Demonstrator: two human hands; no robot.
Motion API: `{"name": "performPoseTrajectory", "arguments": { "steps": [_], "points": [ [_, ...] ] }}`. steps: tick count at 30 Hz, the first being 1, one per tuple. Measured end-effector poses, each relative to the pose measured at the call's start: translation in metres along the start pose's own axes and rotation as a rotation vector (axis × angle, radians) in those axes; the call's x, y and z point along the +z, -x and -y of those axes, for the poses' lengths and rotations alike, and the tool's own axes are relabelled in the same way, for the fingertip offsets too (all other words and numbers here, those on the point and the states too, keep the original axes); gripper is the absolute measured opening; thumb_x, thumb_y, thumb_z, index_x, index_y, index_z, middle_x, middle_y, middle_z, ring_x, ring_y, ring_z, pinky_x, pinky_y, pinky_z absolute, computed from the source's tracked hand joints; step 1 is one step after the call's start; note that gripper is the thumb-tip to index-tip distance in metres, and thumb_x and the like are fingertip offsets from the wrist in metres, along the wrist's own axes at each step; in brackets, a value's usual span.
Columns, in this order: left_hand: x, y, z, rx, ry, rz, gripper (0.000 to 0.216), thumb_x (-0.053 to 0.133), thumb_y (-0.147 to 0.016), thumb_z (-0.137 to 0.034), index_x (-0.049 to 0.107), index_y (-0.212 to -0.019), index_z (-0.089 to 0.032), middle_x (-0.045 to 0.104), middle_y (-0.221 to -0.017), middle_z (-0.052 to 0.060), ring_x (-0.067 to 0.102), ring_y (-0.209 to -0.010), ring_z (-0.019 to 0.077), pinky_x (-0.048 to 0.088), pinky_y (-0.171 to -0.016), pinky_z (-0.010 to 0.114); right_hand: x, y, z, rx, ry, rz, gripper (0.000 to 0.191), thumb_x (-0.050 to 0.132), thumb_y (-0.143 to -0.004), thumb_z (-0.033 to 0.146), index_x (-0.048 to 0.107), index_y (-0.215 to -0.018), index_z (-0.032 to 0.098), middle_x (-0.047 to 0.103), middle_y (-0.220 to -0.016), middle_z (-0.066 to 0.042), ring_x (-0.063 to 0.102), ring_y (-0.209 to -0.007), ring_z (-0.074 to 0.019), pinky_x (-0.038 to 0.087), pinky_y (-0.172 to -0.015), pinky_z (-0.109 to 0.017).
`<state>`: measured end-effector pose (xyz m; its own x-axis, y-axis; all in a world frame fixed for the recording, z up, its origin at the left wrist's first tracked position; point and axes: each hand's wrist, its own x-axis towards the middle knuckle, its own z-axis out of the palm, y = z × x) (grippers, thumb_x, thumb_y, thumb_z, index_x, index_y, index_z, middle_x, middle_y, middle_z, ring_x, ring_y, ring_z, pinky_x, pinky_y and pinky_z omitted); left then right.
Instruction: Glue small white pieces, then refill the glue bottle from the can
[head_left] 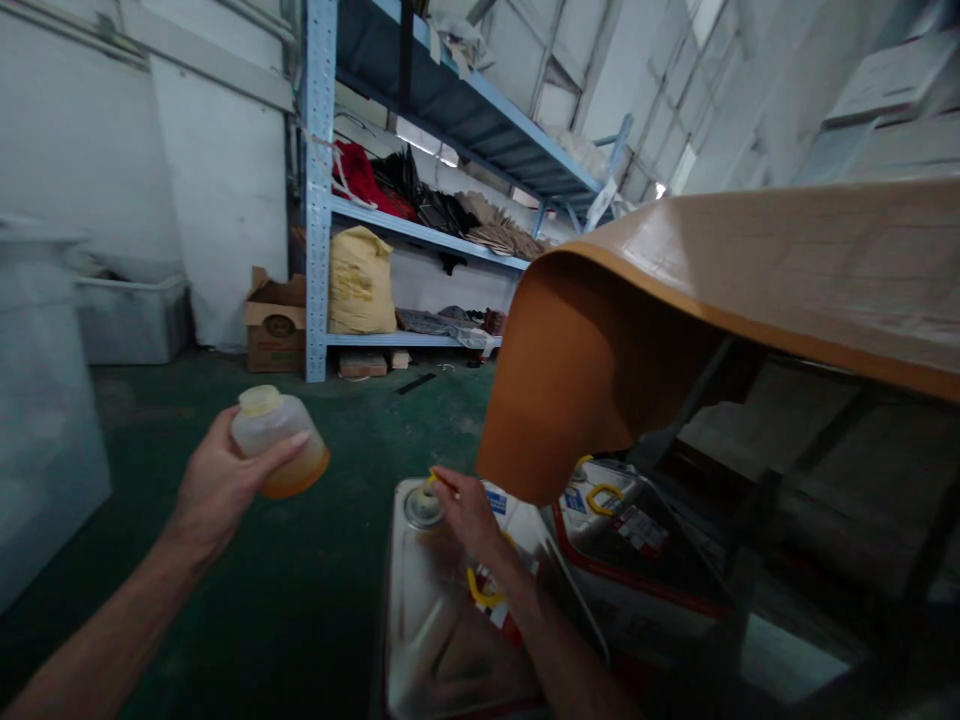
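Note:
My left hand (225, 475) is wrapped round a squat, translucent plastic bottle (281, 440), held tilted above the floor. Amber liquid lies in its lower part; whether its pale yellowish top is capped, I cannot tell. With the fingers of my right hand (472, 515) I pinch a small yellow plastic cap (444, 482) at the round spout (422, 508) of a silvery metal can (427, 620). It cannot be made out whether the cap is still attached. A yellow carry handle (484, 590) sits on the can's top, partly behind my right forearm.
A second metal can (630, 520) with a yellow handle stands at the right, beneath a table whose orange-brown sheet (555, 380) droops over the edge. Blue shelving (319, 200) holds a yellow sack (361, 280). A cardboard box (276, 325) and white tubs (135, 310) stand at the left.

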<state>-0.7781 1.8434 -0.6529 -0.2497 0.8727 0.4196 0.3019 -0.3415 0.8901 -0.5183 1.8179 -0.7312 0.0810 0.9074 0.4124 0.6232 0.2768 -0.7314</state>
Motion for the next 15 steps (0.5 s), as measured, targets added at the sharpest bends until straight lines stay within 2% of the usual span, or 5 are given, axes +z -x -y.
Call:
{"name": "performPoseTrajectory", "arguments": {
  "steps": [1,3,8,12,15],
  "points": [
    [0.0,0.002,-0.003,-0.009,0.071,0.054,0.068,0.068,-0.066,-0.05,0.046,-0.118,-0.013,0.062,-0.1,0.002,0.059,-0.087,0.0159,0.047,-0.079,0.03,0.001,0.0,-0.005,0.016,-0.038,0.005,0.03,0.046,-0.085,0.024,0.062,-0.107,0.01,0.066,-0.109,-0.013,0.06,-0.102,-0.0202,0.044,-0.093,-0.04],
    [0.001,0.004,-0.006,-0.008,0.167,0.076,0.065,0.07,-0.066,-0.045,0.046,-0.116,-0.011,0.059,-0.1,0.003,0.057,-0.088,0.0161,0.045,-0.082,0.031,0.002,-0.001,-0.016,0.051,-0.107,0.001,0.03,0.045,-0.086,0.028,0.063,-0.102,0.011,0.068,-0.104,-0.011,0.061,-0.097,-0.0195,0.044,-0.09,-0.043],
    [0.003,0.004,-0.006,-0.034,0.256,0.066,0.065,0.077,-0.055,-0.041,0.05,-0.108,-0.014,0.059,-0.094,0.001,0.056,-0.085,0.0166,0.044,-0.081,0.032,0.003,-0.001,-0.032,0.153,-0.235,-0.079,0.037,0.045,-0.083,0.044,0.062,-0.095,0.014,0.067,-0.095,-0.009,0.059,-0.092,-0.02,0.041,-0.09,-0.044],
    [0.005,0.002,-0.003,-0.029,0.304,0.059,0.065,0.078,-0.053,-0.042,0.05,-0.106,-0.017,0.059,-0.094,0.001,0.057,-0.084,0.0176,0.045,-0.08,0.032,-0.004,0.0,-0.011,0.199,-0.348,-0.085,0.044,0.049,-0.075,0.055,0.062,-0.087,0.015,0.065,-0.086,-0.007,0.057,-0.085,-0.0214,0.042,-0.086,-0.04],
    [0.007,-0.001,0.001,-0.026,0.301,0.073,0.064,0.077,-0.053,-0.042,0.051,-0.106,-0.018,0.06,-0.094,0.001,0.058,-0.085,0.0178,0.046,-0.08,0.031,-0.018,0.011,0.025,0.181,-0.479,0.031,0.042,0.046,-0.077,0.056,0.063,-0.087,0.019,0.064,-0.084,-0.004,0.057,-0.081,-0.018,0.045,-0.076,-0.031]
  ]
}}
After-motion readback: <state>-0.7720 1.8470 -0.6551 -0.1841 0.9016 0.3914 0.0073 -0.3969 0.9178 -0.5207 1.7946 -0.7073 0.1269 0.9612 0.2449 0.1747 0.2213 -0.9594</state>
